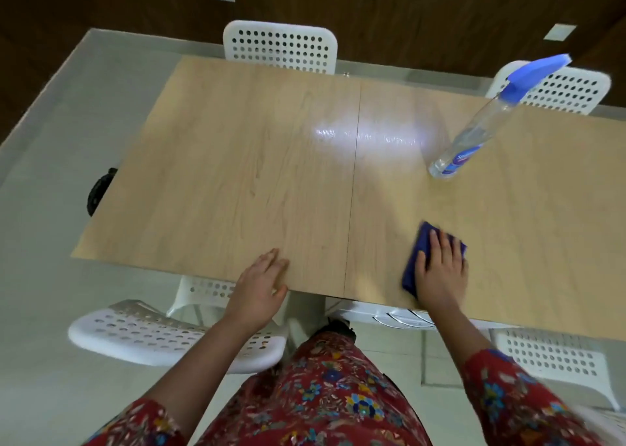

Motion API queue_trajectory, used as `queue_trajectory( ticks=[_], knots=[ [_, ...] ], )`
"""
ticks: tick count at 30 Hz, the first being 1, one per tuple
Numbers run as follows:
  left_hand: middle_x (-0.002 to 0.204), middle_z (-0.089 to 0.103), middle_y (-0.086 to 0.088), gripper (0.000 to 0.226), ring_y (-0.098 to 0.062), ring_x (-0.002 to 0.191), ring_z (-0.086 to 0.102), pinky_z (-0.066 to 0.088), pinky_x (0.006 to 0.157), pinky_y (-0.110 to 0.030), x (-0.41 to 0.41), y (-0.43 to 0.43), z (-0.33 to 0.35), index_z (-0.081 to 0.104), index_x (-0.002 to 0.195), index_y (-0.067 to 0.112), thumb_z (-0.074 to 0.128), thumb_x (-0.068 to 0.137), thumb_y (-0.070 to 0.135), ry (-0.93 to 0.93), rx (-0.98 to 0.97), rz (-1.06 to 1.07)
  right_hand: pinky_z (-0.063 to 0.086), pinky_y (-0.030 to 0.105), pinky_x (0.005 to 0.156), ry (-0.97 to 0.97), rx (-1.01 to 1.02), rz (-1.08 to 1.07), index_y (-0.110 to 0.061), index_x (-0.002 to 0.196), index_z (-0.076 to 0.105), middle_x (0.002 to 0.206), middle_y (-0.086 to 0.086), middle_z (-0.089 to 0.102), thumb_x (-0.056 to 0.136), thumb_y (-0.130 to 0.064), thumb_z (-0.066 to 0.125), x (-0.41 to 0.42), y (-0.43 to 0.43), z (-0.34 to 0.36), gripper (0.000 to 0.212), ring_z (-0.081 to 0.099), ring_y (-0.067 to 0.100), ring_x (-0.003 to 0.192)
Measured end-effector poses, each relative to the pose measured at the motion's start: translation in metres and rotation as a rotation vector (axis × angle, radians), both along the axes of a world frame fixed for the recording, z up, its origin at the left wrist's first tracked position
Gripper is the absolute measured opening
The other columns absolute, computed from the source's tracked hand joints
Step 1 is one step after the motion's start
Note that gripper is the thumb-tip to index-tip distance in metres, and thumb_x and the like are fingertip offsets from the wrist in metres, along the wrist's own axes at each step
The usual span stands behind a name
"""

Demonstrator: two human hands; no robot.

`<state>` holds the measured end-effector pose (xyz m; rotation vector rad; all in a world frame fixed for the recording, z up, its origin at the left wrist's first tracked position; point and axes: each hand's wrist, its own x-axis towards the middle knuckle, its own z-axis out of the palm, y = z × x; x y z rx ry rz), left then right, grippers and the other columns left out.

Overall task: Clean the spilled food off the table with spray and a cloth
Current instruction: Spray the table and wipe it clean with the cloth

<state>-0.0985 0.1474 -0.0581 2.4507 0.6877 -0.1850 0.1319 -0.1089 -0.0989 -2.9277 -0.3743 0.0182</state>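
Mid-wipe, my right hand (440,271) presses the blue cloth (411,273) flat near the table's (237,174) front edge, left hand (261,284) spread open alongside, spray bottle (474,134) upright beyond; next, I judge, broader sweeps.

clear spray bottle (474,134), blue trigger, upright on wooden table (237,174), blue cloth (410,273) flat near its front edge

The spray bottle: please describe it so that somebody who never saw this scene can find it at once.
Start from the long wooden table. On its right half, near a white perforated chair, stands the spray bottle. It is the only upright thing there: clear slim body, blue trigger head, unlike the flat blue cloth under the right hand.
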Motion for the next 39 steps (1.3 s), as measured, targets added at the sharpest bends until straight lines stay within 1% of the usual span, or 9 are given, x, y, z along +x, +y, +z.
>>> queue_trajectory(
  ticks=[4, 10, 17, 22, 27, 30, 33, 36, 39],
  knots=[
    [0.16, 0.019, -0.002, 0.051, -0.021, 0.147, 0.019, 0.02, 0.118, -0.039, 0.004, -0.005, -0.001, 0.04, 0.145, 0.023, 0.052, 0.096, 0.027, -0.012, -0.023, 0.027, 0.028, 0.052, 0.112, 0.064, 0.05, 0.001, -0.012, 0.144, 0.044, 0.148, 0.012, 0.044, 0.092, -0.039, 0.026, -0.064, 0.036, 0.004, 0.061, 0.035, 0.032, 0.14],
    [0.155, 0.031, 0.0, 0.047, -0.018, 0.142, 0.029, 0.025, 0.116, -0.037, 0.006, -0.006, 0.005, 0.045, 0.142, 0.022, 0.053, 0.096, 0.024, -0.061, -0.106, 0.08, 0.008, 0.044, 0.12, 0.16, -0.022, 0.522, -0.032, 0.152, 0.022, 0.16, -0.01, 0.016, 0.091, -0.056, 0.014, -0.059, 0.084, 0.009, 0.066, 0.008, 0.014, 0.149],
    [0.149, 0.04, 0.002, 0.039, -0.016, 0.136, 0.038, 0.033, 0.11, -0.033, -0.013, 0.0, 0.015, 0.051, 0.137, 0.02, 0.053, 0.097, 0.019, -0.178, -0.265, 0.292, 0.014, 0.049, 0.118, -0.065, 0.014, 0.12, -0.014, 0.139, 0.049, 0.155, 0.005, 0.033, 0.097, -0.05, 0.035, -0.077, 0.049, 0.006, 0.057, 0.025, 0.023, 0.144],
    [0.144, 0.046, 0.003, 0.033, -0.015, 0.134, 0.042, 0.035, 0.106, -0.03, -0.03, 0.003, 0.02, 0.056, 0.13, 0.023, 0.053, 0.098, 0.018, -0.268, -0.309, 0.489, -0.019, 0.041, 0.117, 0.154, -0.12, 0.424, -0.006, 0.154, -0.002, 0.161, 0.013, -0.008, 0.077, -0.08, 0.014, -0.113, 0.093, 0.014, 0.108, -0.008, 0.029, 0.149],
    [0.141, 0.05, 0.001, 0.031, -0.018, 0.134, 0.042, 0.035, 0.102, -0.031, -0.036, -0.008, 0.029, 0.057, 0.128, 0.025, 0.05, 0.099, 0.02, -0.286, -0.395, 0.654, 0.005, 0.043, 0.121, 0.295, -0.192, 0.678, 0.001, 0.152, 0.0, 0.16, 0.02, -0.006, 0.096, -0.02, 0.042, -0.138, 0.143, 0.036, 0.073, -0.004, 0.034, 0.149],
    [0.135, 0.054, 0.0, 0.034, -0.017, 0.127, 0.046, 0.037, 0.097, -0.031, -0.033, -0.026, 0.038, 0.055, 0.132, 0.022, 0.049, 0.099, 0.021, -0.283, -0.429, 0.708, 0.04, 0.036, 0.103, 0.495, 0.247, 0.64, -0.003, 0.14, 0.044, 0.143, 0.017, 0.046, 0.096, -0.001, 0.038, -0.132, 0.134, 0.056, 0.045, 0.044, 0.032, 0.132],
    [0.126, 0.051, 0.003, 0.037, -0.016, 0.114, 0.047, 0.04, 0.092, -0.034, -0.013, -0.06, 0.04, 0.045, 0.137, 0.021, 0.048, 0.1, 0.024, -0.266, -0.697, 0.833, 0.044, 0.036, 0.103, 0.762, 0.667, 0.448, -0.011, 0.134, 0.052, 0.131, 0.009, 0.058, 0.096, -0.002, 0.037, -0.108, 0.101, 0.065, 0.042, 0.055, 0.022, 0.121],
    [0.129, 0.047, -0.003, 0.053, -0.03, 0.111, 0.055, 0.056, 0.068, -0.042, 0.033, -0.097, 0.032, 0.042, 0.128, 0.022, 0.072, 0.084, 0.025, -0.322, -1.015, 1.014, 0.035, 0.043, 0.109, 0.668, 0.21, 0.699, -0.016, 0.142, 0.044, 0.148, 0.014, 0.04, 0.093, -0.015, 0.039, -0.091, 0.073, 0.052, 0.05, 0.039, 0.03, 0.135],
    [0.133, 0.035, -0.011, 0.055, -0.036, 0.104, 0.054, 0.056, 0.078, -0.049, 0.066, -0.106, 0.013, 0.044, 0.124, 0.013, 0.072, 0.077, 0.006, -0.293, -0.762, 1.142, 0.037, 0.041, 0.101, 0.689, 0.229, 0.817, -0.004, 0.129, 0.055, 0.132, 0.017, 0.053, 0.083, -0.021, 0.036, -0.097, 0.059, 0.051, 0.053, 0.047, 0.035, 0.124]
  ],
)
